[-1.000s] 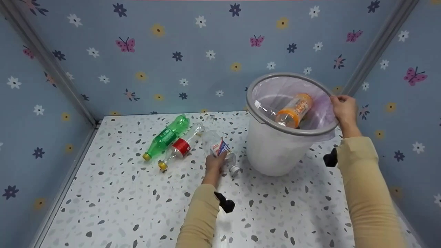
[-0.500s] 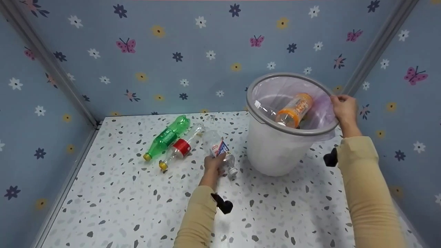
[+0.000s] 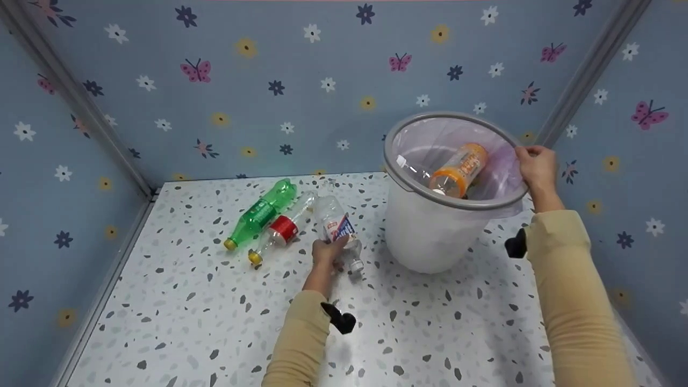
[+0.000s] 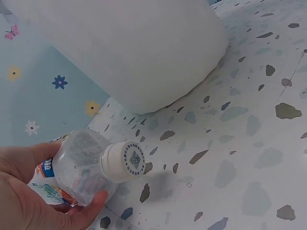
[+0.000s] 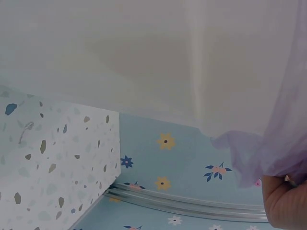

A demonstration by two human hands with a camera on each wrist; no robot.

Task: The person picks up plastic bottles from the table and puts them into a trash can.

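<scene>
My left hand (image 3: 327, 252) grips a clear plastic bottle (image 3: 329, 212) with a white cap and a blue, red and white label. In the left wrist view the thumb and fingers wrap the bottle (image 4: 86, 158) below its cap. My right hand (image 3: 539, 169) pinches the grey rim (image 3: 457, 203) of a white trash can (image 3: 430, 236) at its right side. A lilac bag (image 3: 424, 134) lines the can; in the right wrist view its edge (image 5: 247, 155) hangs by the hand (image 5: 288, 203). Inside lies a bottle with an orange label (image 3: 465, 166).
Left of the held bottle lie a green bottle (image 3: 258, 215) with a yellow cap and a clear bottle with a red label (image 3: 284, 229). The speckled tabletop (image 3: 215, 322) meets flowered wall panels (image 3: 301, 107) at the back and sides.
My left hand has shifted slightly left and toward me, with the bottle's capped end swinging left. The right hand and trash can look almost unchanged.
</scene>
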